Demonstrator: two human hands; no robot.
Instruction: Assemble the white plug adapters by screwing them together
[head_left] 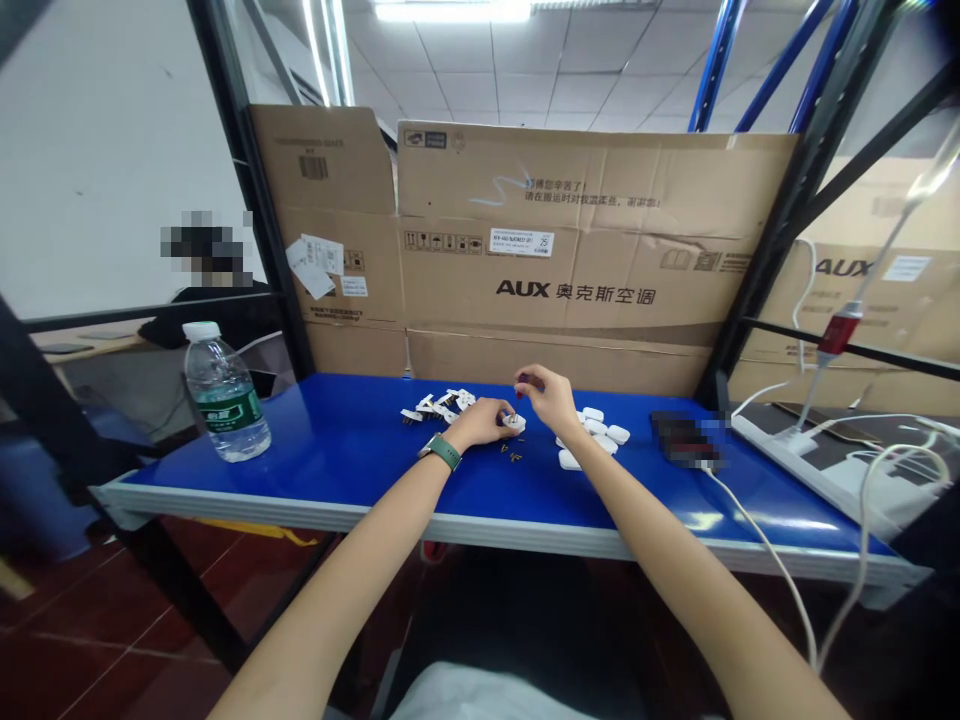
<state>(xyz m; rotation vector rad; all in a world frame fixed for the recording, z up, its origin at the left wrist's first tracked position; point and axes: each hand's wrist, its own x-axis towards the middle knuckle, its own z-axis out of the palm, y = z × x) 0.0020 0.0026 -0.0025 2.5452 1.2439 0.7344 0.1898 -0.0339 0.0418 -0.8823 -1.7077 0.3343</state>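
My left hand [480, 420], with a green watch on its wrist, is closed on a small white plug part [514, 423] that rests on the blue table [345, 440]. My right hand [546, 396] hovers just above that part, its fingers pinched round a small red-handled tool [520, 381] that points down at the part. A few tiny brass screws [513, 456] lie on the table just in front of my left hand. A pile of white plug pieces with prongs [442, 404] sits left of my hands. Another pile of white covers [600, 432] lies to the right.
A clear water bottle with a green label [223, 392] stands at the table's left end. A white power strip [802, 455] and white cables [757, 540] lie at the right, beside a dark blurred object [684, 438]. Cardboard boxes [555, 250] wall the back. Another person [204, 290] sits behind on the left.
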